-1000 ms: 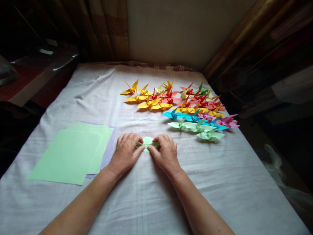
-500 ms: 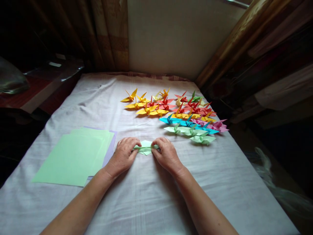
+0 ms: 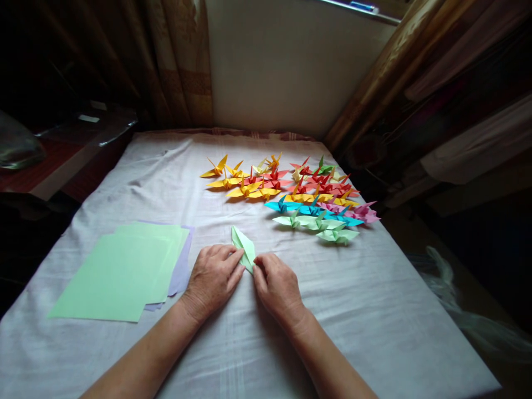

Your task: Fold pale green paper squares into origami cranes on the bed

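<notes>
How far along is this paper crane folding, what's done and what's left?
Done: a spread of finished cranes lies on the white cloth. In hand: the left hand and right hand pinch a part-folded green piece. Left: the stack of flat sheets remains unfolded.

A cloth-covered table [image 3: 332,310] fills the view, with a wall [image 3: 282,61] behind its far edge and curtains [image 3: 178,61] at the far left. On the near left of the cloth lies a stack of paper sheets [image 3: 120,271]. Just right of the stack, near the middle, the left hand [image 3: 214,277] and the right hand [image 3: 276,285] rest on the cloth side by side, and a folded paper piece [image 3: 243,246] lies between their fingertips, reaching away from them. Farther back and to the right, a cluster of origami cranes [image 3: 299,194] sits on the cloth in rows. A side table [image 3: 54,160] stands left of the table.
</notes>
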Demonstrator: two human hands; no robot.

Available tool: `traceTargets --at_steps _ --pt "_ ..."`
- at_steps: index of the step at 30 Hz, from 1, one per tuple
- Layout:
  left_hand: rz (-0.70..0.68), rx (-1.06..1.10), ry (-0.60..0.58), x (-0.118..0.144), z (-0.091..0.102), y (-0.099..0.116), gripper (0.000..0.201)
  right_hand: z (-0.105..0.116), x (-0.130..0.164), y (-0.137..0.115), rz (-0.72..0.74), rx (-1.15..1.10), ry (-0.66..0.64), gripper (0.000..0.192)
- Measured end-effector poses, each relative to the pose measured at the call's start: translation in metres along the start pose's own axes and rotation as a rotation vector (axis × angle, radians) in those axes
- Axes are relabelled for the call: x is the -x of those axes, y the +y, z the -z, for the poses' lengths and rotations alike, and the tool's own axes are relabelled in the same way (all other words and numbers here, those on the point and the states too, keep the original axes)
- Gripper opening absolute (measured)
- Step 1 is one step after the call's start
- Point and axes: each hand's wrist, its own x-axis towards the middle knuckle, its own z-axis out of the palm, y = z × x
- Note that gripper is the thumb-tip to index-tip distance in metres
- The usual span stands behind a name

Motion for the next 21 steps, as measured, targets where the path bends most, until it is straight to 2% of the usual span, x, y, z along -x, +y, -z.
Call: traceTargets --at_steps 4,8,10,13,17,21 --pt "0.002 -0.013 0.01 0.002 0.0 -0.002 0.029 -0.001 0.007 -0.002 0.052 -0.162 -0.001 0.014" --pt "0.009 -0.036 0.034 0.0 0.0 0.0 0.027 0.004 -0.001 0.007 0.052 -0.222 -0.059 0.014" --pt "0.007 -0.038 0.034 -0.001 -0.001 0.0 0.026 0.006 -0.012 0.015 0.124 -0.152 0.005 0.024" --pt "-0.004 -0.016 0.018 -0.001 -0.003 -0.002 0.028 0.007 -0.032 0.027 0.316 0.026 0.023 0.051" --pt "-0.07 0.044 -0.043 -0.002 -0.003 -0.011 0.031 0.008 -0.048 0.034 0.492 0.161 -0.096 0.048" --pt "-0.13 0.087 -0.095 -0.004 -0.001 -0.021 0.027 0.008 -0.04 0.035 0.487 0.169 -0.129 0.04"
